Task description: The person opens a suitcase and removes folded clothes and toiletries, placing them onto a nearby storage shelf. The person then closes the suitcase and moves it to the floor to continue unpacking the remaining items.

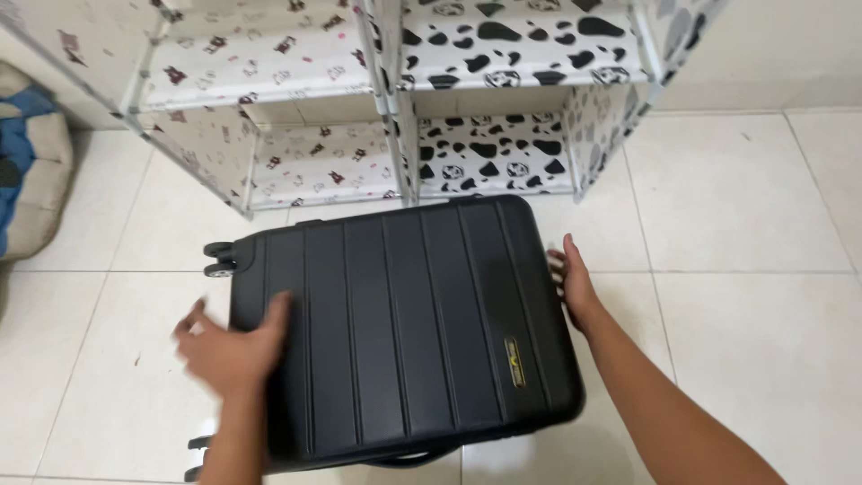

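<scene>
A black hard-shell suitcase (pixel 404 323) with ribbed lid lies flat on the white tiled floor, its wheels (pixel 218 259) at the left end. My left hand (pixel 232 346) rests on the lid near the left edge, fingers spread and a little blurred. My right hand (pixel 573 280) presses flat against the suitcase's right side, fingers straight. Neither hand holds anything. A small yellow badge (pixel 514 361) sits on the lid toward the right.
Two fabric shelf units stand just behind the suitcase: one with small brown prints (pixel 269 99), one with black cow patches (pixel 512 99). A padded beige and blue cushion (pixel 31 153) lies at the far left. White floor tiles (pixel 745 233) spread to the right.
</scene>
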